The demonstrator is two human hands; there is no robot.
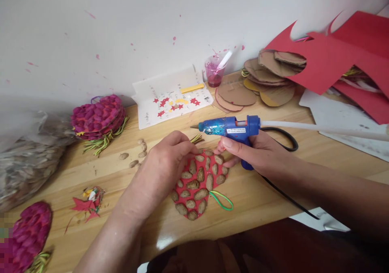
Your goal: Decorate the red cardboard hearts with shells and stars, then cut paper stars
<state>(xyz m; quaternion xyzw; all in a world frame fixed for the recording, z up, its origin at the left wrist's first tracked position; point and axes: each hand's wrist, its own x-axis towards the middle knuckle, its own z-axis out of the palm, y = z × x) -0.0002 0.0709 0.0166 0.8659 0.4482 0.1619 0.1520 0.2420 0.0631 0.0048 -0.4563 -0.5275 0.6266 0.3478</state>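
Note:
A red oval piece point(202, 197) with several peanuts in their shells stuck over it lies on the wooden table, a green loop point(223, 202) at its near edge. My right hand point(263, 151) is wrapped round the handle of a blue hot glue gun point(231, 129). The gun's nozzle points left, above the far edge of the red piece; a white glue stick point(291, 125) runs out of its back. My left hand point(168, 159) is at the far left edge of the red piece with fingers curled down; what its fingertips pinch is hidden.
Loose peanuts point(124, 156) lie to the left, beside a plastic bag point(30, 163) of shells. Purple decorated pieces point(99, 117), a printed sheet point(146, 112) with paper stars, a cup point(214, 72), cardboard ovals point(237, 94) and red card point(322, 58) stand along the wall. A black cord point(287, 202) trails right.

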